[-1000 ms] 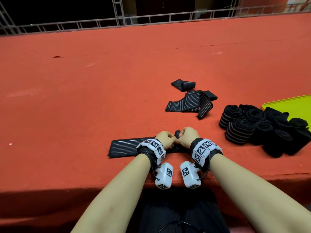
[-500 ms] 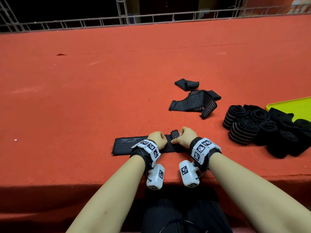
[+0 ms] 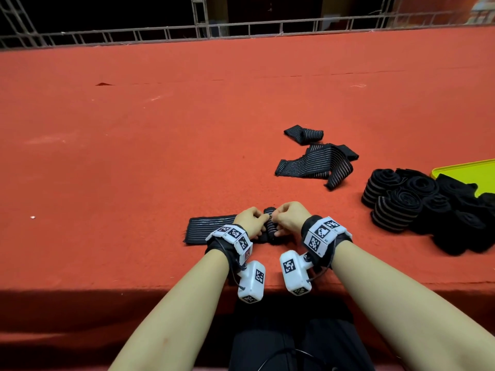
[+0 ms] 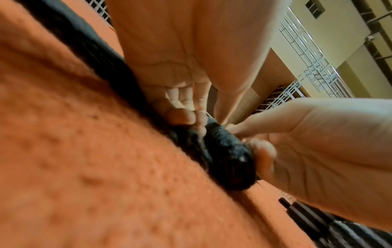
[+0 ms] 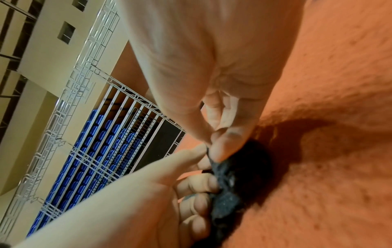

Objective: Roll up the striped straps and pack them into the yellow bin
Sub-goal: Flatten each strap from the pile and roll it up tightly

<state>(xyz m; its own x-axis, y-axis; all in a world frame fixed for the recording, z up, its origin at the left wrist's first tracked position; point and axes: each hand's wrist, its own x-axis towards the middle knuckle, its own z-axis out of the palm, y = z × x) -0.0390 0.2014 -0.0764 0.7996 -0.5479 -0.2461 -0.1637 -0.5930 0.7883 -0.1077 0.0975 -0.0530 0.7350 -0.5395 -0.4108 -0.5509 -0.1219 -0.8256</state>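
Note:
A black strap with thin pale stripes (image 3: 211,228) lies flat near the table's front edge, its right end wound into a small roll (image 3: 270,223) (image 4: 229,159) (image 5: 237,181). My left hand (image 3: 251,220) and right hand (image 3: 288,218) both pinch that roll, fingers curled round it from either side. Two loose straps (image 3: 316,164) (image 3: 304,135) lie farther back on the right. A heap of rolled straps (image 3: 417,204) sits at the right, beside the yellow bin (image 3: 466,172), whose corner shows at the right edge.
The table is covered in red felt (image 3: 160,145); its front edge runs just under my wrists. A metal railing (image 3: 241,30) lines the far side. Wrist cameras with marker tags hang below both wrists.
The roll has grown a little and moved left along the strap; the flat part on the left is shorter. Both hands have stayed on the roll.

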